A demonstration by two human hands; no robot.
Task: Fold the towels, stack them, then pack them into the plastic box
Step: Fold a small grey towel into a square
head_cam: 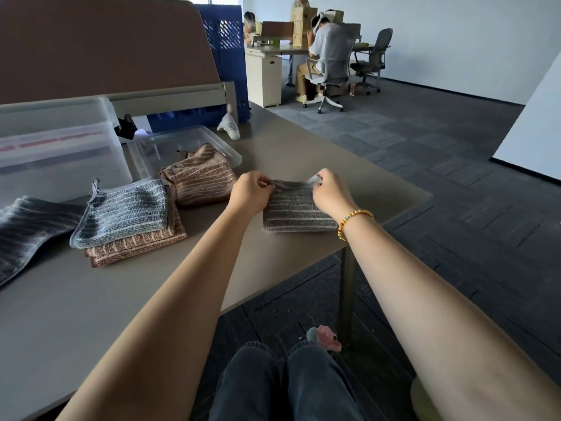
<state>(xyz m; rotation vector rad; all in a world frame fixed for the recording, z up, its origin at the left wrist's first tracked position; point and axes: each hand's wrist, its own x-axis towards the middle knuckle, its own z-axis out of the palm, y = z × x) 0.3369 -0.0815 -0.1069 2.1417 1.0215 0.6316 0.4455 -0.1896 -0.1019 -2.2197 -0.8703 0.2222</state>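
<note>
Both hands are busy at the right end of the table (127, 299). The left hand (250, 191) pinches the far left corner of a folded grey striped towel (296, 209), and the right hand (329, 194) pinches its far right corner; the towel lies flat near the table's right edge. A yellow bead bracelet (352, 221) circles the right wrist.

To the left, a folded grey-and-white towel (124, 212) rests on a folded brown towel (136, 244). Just beyond them sits another folded brown striped towel (200, 179), its far side lying on a clear lid (194, 141). At the far left edge a dark striped towel (27, 229) lies loosely spread.

The clear plastic box (57, 141) stands at the far left of the table, with a reddish strip across its side; whatever is printed there is too blurred to read. A small white object (229, 126) near the far edge carries dark lettering, also unreadable.
</note>
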